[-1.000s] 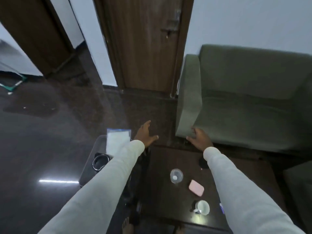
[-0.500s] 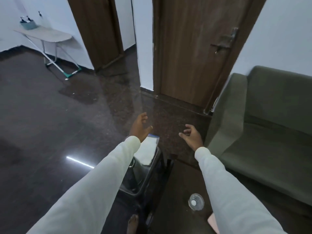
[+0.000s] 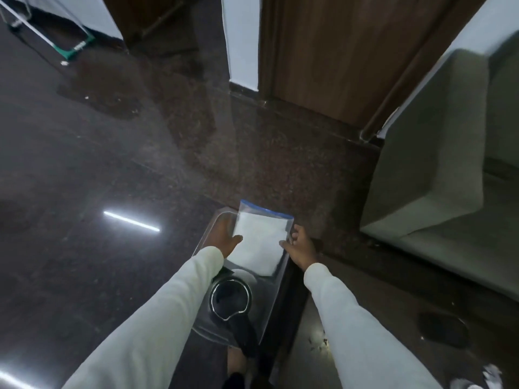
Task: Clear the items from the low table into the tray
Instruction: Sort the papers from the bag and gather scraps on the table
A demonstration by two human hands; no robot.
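Both arms are stretched out forward and down, in pale long sleeves right to the wrists. Left hand (image 3: 224, 239) is palm down, fingers (image 3: 236, 238) spread and pointing ahead, thumb sticking out to the right. Right hand (image 3: 301, 248) sits a bit further right, fingers loosely curled with the thumb pointing left toward the other hand. Hands are near each other but apart, not touching.

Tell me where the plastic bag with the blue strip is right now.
Head view, lower centre: the plastic bag lies in the far end of the clear tray, between the left hand and right hand.
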